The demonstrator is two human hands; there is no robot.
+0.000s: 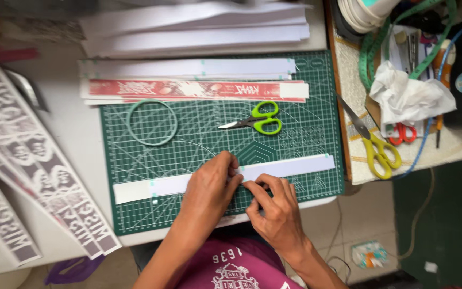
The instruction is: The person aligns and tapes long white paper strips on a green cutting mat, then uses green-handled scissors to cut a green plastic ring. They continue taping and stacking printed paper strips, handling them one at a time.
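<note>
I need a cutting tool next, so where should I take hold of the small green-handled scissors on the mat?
Probably by the green loops of the small scissors. They lie flat and closed on the cutting mat, handles to the right, blade tips to the left. Come from above on the right, clear of both hands, which rest on the white paper strip.

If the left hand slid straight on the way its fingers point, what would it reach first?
The left hand points up and to the right across the white paper strip. Past that strip the green cutting mat looks bare until the green-handled scissors, probably the first thing met.
</note>
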